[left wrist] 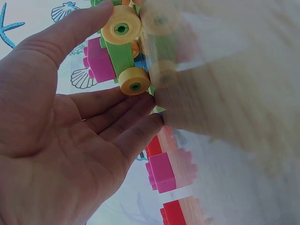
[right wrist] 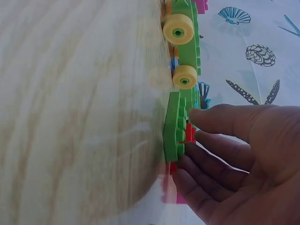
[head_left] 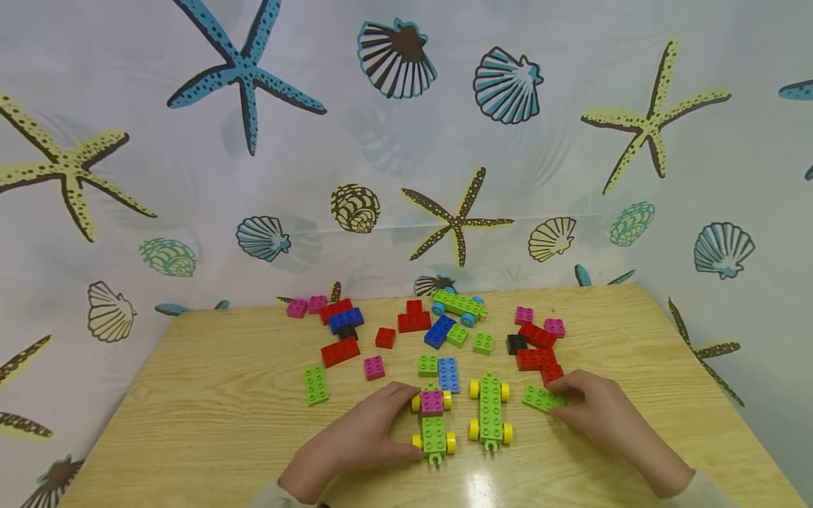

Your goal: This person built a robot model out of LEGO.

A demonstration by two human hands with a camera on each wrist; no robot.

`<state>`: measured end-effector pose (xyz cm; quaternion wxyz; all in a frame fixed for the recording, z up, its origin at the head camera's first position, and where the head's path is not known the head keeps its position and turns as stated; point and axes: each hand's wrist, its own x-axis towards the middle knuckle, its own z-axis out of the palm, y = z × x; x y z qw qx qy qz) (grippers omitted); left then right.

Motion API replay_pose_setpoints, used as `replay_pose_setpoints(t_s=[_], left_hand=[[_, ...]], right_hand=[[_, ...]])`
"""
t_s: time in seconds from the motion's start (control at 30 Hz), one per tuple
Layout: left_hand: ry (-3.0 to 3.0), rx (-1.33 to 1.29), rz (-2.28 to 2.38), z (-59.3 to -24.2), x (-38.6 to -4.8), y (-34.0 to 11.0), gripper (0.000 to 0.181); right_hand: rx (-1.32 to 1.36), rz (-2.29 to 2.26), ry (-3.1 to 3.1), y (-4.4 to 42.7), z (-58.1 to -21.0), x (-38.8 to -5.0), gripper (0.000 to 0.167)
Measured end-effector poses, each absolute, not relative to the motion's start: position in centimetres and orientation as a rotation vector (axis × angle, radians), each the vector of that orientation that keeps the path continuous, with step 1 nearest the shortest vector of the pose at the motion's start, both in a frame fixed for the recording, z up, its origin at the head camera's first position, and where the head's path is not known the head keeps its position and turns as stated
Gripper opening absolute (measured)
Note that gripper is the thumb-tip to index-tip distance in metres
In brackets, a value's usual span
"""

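Note:
My left hand (head_left: 365,434) lies along the left side of a green wheeled base (head_left: 435,436) with yellow wheels. In the left wrist view, the thumb reaches its nearer wheel (left wrist: 122,26) while the extended fingers touch the other wheel (left wrist: 134,81). A pink brick (head_left: 432,402) sits on the base's far end. To the right stands a second green wheeled base (head_left: 490,409). My right hand (head_left: 600,409) has loosely bent fingers around the right end of a long green brick (head_left: 540,398). In the right wrist view, the thumb is just above that brick's studs (right wrist: 181,124); contact is unclear.
Beyond the hands lie a light blue brick (head_left: 448,375), a small green brick (head_left: 428,365) and several red bricks (head_left: 536,358). Another wheeled base (head_left: 459,303) with blue wheels stands at the back. A green brick (head_left: 315,385) lies on the left. Patterned cloth surrounds the wooden table (head_left: 209,423).

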<state>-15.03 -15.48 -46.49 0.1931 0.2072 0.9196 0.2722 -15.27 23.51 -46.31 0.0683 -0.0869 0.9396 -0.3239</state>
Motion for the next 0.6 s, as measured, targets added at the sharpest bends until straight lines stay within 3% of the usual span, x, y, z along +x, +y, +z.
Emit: replay_pose_setpoints(t_s=[0.27, 0.6], left_hand=[[2.571, 0.583, 0.774, -46.58, -14.97, -15.56, 0.096], [2.572, 0.569, 0.764, -46.41, -14.91, -15.44, 0.096]], right_hand=[[-0.321, -1.076, 2.687, 23.09, -46.41, -15.15, 0.037], [-0.423, -1.050, 2.700, 23.22, -46.75, -16.04, 0.054]])
